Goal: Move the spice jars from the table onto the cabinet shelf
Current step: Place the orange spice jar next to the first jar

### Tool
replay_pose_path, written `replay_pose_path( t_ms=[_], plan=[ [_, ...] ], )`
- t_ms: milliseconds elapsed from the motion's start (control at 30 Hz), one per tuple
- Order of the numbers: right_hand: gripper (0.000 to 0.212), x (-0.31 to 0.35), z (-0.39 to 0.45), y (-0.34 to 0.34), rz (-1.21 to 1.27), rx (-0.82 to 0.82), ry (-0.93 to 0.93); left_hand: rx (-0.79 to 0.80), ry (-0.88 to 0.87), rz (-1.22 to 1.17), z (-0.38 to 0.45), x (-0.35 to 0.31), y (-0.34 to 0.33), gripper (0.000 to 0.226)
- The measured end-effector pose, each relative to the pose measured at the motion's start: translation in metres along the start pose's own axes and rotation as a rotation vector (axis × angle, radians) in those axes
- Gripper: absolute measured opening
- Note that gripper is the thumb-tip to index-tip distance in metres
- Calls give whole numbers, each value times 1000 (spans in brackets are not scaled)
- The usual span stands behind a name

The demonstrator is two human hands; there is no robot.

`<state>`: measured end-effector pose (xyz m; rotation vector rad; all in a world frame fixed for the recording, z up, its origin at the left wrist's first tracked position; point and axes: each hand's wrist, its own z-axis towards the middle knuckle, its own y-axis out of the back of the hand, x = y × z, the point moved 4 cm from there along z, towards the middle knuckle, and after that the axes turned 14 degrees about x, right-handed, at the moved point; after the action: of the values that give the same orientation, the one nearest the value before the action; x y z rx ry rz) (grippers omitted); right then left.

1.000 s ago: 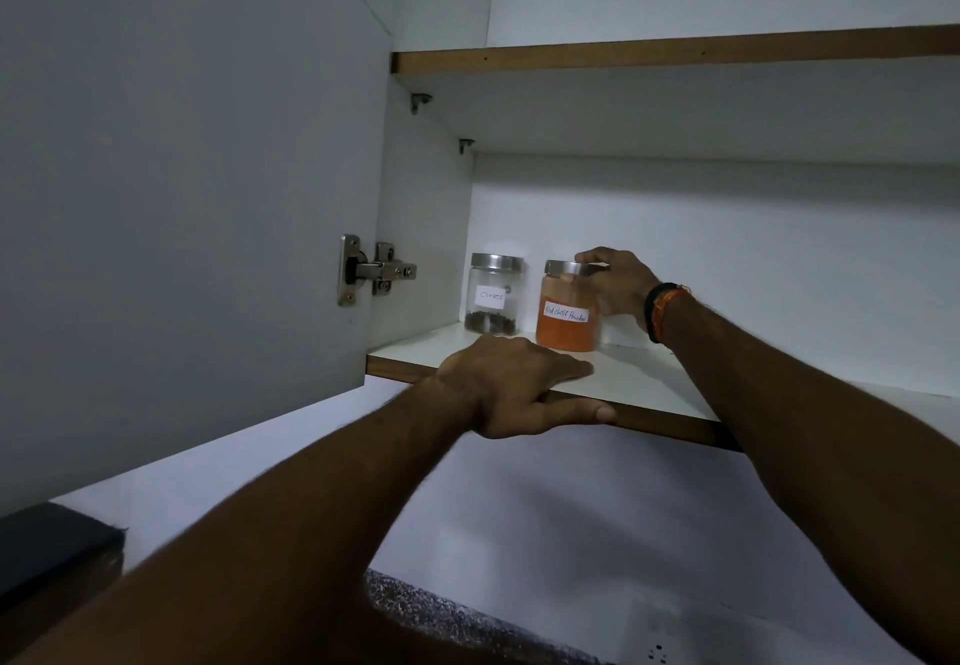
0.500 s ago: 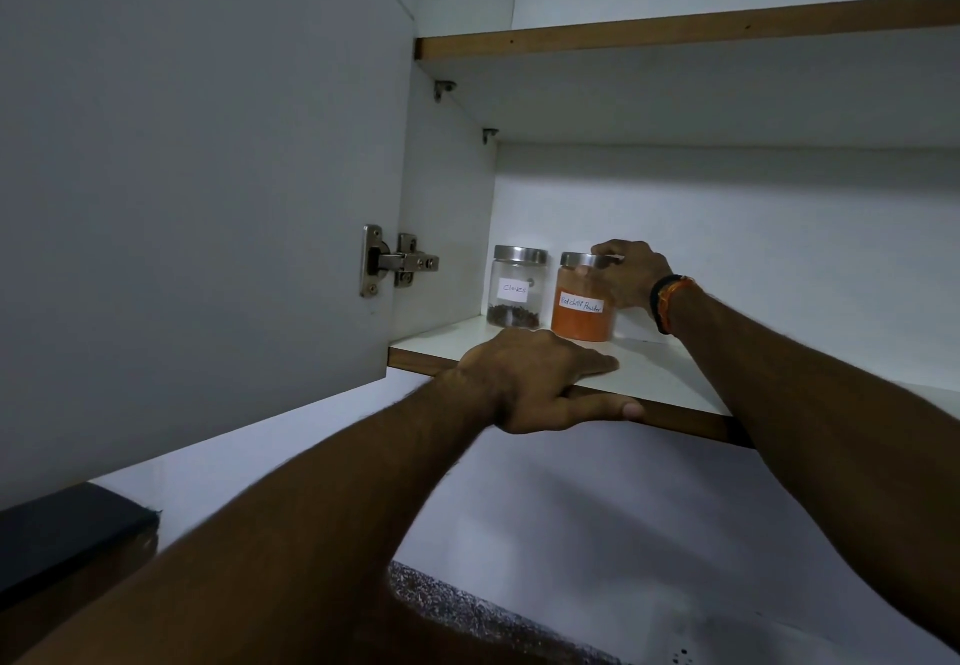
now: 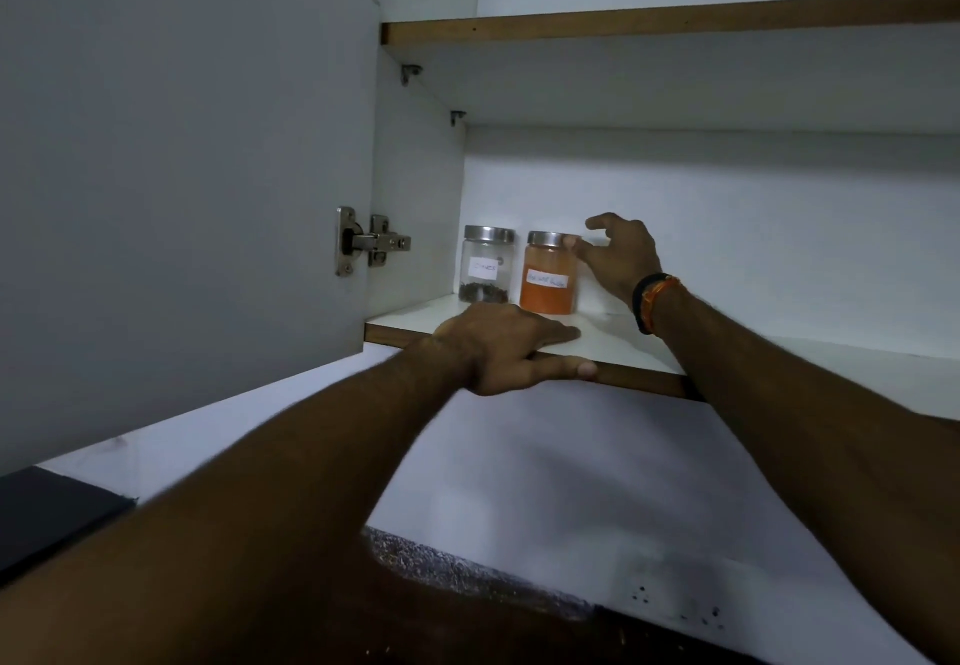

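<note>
Jars stood side by side at the left rear of the shelf (image 3: 613,347): a clear jar (image 3: 485,264) with dark bits at its bottom, and just right of it an orange jar (image 3: 549,273). The right hand (image 3: 618,256) hovered beside the orange jar, fingers spread, one fingertip at its lid, gripping nothing. The left hand (image 3: 501,352) lay flat on the shelf's front edge, thumb under the lip.
</note>
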<state>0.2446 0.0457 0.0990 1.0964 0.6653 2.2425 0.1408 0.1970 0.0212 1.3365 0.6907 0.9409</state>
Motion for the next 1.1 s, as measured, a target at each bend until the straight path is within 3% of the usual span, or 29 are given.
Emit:
replay_pose_path(
  t_ms=[200, 267, 500, 633, 700, 900, 1100],
  plan=[
    [18, 11, -78, 23, 130, -4, 68, 9, 27, -40, -5, -4, -1, 72],
    [16, 16, -109, 33, 128, -48, 85, -25, 35, -37, -10, -10, -3, 67],
    [15, 15, -211, 49, 90, -201, 147, -340, 151, 42, -35, -59, -23, 48],
    [13, -1, -258, 44, 66, -208, 132, -404, 203, 13, -54, -106, -56, 79],
    [14, -15, -280, 36, 60, -195, 79, -430, 116, -144, -64, -127, -75, 78],
    [14, -69, -352, -4, 93, -61, -131, -162, -141, -318, -97, -189, -176, 53],
    [14, -125, -449, -67, 130, 179, -347, 296, -111, -484, -140, -229, -298, 35]
  ],
)
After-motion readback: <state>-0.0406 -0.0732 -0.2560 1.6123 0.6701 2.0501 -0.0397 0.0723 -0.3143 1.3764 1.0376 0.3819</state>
